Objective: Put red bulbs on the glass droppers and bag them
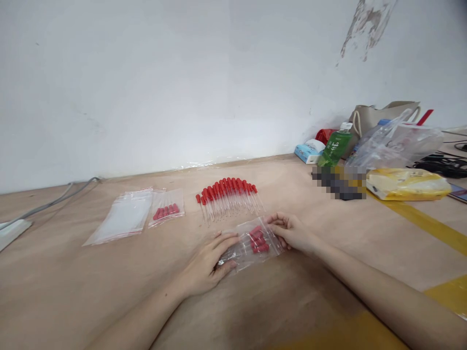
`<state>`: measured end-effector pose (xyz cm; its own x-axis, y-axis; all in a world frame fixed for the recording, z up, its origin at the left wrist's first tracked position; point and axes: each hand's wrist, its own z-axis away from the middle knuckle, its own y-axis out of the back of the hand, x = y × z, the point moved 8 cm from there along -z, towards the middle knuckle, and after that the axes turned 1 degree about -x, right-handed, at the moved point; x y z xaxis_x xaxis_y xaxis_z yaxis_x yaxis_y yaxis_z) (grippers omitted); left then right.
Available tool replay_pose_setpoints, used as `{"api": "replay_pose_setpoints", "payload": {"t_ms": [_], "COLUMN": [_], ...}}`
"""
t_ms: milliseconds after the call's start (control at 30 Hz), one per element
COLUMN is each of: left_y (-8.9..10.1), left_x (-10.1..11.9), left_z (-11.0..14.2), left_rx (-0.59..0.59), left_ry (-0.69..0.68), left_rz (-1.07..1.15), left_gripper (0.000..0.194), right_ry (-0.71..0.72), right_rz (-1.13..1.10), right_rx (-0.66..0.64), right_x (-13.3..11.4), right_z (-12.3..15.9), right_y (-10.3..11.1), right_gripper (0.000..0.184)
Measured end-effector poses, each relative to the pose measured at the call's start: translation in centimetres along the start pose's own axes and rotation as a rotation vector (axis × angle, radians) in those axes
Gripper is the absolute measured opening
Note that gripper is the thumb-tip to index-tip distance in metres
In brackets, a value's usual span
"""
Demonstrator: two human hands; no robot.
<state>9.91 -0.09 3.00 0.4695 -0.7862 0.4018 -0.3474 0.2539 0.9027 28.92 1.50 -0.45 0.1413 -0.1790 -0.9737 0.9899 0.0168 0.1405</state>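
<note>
A clear zip bag lies in front of me with several red-bulbed droppers inside. My left hand is at the bag's left end, with the plastic between its thumb and fingers. At the right edge, near the red bulbs, my right hand pinches the bag. Just beyond both hands, loose droppers are fanned out in a row, red bulbs away from me and clear tips toward me. A second filled zip bag rests to the left, beside a stack of flat zip bags.
At the back right stand a green bottle, a blue tissue pack, a beige bag and crumpled clear plastic. A yellow-and-white packet lies nearer. Yellow tape crosses the brown tabletop. A grey cable runs along the left.
</note>
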Motion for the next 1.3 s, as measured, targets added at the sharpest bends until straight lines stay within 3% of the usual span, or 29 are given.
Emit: {"api": "replay_pose_setpoints", "payload": {"t_ms": [133, 300, 400, 567, 800, 933, 1000, 1100, 1200, 1300], "left_y": [0.1, -0.1, -0.1, 0.0, -0.1, -0.2, -0.1, -0.1, -0.1, -0.1], "left_x": [0.2, 0.1, 0.1, 0.1, -0.1, -0.1, 0.0, 0.0, 0.0, 0.0], "left_z": [-0.1, -0.1, -0.1, 0.0, 0.0, 0.0, 0.0, 0.0, 0.0, 0.1], "left_rx": [0.000, -0.019, -0.017, -0.004, -0.008, -0.010, 0.000, 0.014, 0.021, 0.021], "left_ry": [-0.023, -0.019, -0.018, -0.017, -0.012, -0.011, -0.019, -0.032, -0.036, -0.041], "left_rz": [-0.014, -0.043, -0.049, -0.035, -0.034, -0.043, -0.046, -0.049, -0.056, -0.062], "left_gripper": [0.036, 0.040, 0.041, 0.041, 0.041, 0.042, 0.041, 0.041, 0.041, 0.041], "right_ry": [0.073, 0.214, 0.167, 0.028, 0.000, 0.022, 0.047, 0.130, 0.197, 0.232], "right_rz": [0.096, 0.542, 0.699, 0.690, 0.553, 0.444, 0.294, -0.136, -0.389, -0.459], "right_rx": [0.180, 0.345, 0.396, 0.388, 0.396, 0.390, 0.366, 0.329, 0.394, 0.448], "right_x": [-0.4, -3.4, -4.5, -4.4, -4.2, -3.3, -2.4, -0.9, 0.2, 0.7], "right_z": [-2.5, -7.4, -9.8, -11.8, -11.1, -8.4, -6.6, -4.1, -2.6, -2.0], "right_y": [2.7, 4.2, 4.1, 3.5, 4.3, 5.9, 6.1, 5.7, 5.7, 5.4], "right_gripper": [0.017, 0.014, 0.016, 0.019, 0.015, 0.033, 0.049, 0.064, 0.060, 0.054]}}
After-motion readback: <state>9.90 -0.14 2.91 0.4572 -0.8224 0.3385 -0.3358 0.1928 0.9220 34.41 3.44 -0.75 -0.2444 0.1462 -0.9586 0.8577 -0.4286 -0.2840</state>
